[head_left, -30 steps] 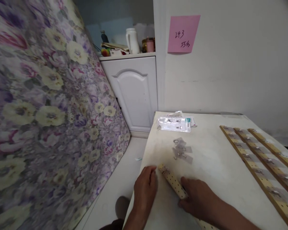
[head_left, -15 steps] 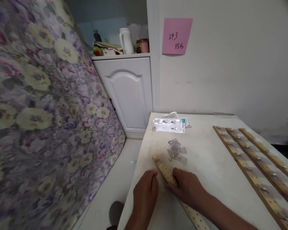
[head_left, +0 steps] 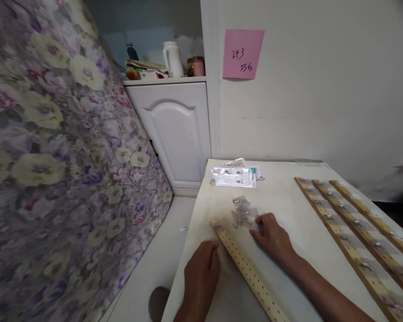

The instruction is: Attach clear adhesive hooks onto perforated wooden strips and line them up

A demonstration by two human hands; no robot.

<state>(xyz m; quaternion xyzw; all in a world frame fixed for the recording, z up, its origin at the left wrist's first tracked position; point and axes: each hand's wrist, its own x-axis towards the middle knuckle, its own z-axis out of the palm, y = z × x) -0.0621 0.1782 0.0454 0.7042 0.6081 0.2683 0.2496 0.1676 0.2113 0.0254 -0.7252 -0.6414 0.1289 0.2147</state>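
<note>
A long pale wooden strip with rows of holes (head_left: 246,268) lies slanting across the near part of the table. At its far end sits one clear adhesive hook (head_left: 217,226). My left hand (head_left: 201,273) is closed, resting just left of the strip; what its curled fingers hold, if anything, is hidden. Right of the strip, my right hand (head_left: 273,237) has thumb and forefinger apart, at the near right edge of a small pile of clear adhesive hooks (head_left: 243,212) with metal hooks on see-through squares.
Hook packaging (head_left: 233,176) lies at the table's back left. Three wooden strips with hooks (head_left: 339,232) lie along the right side. The white table (head_left: 272,188) stands against a wall bearing a pink note (head_left: 243,53). A flowered curtain (head_left: 70,170) hangs left, beside a white cabinet (head_left: 174,134).
My right hand has let go of the wooden strip and moved away to the hook pile, its fingers now apart. My left hand stays closed beside the strip. The view has shifted slightly.
</note>
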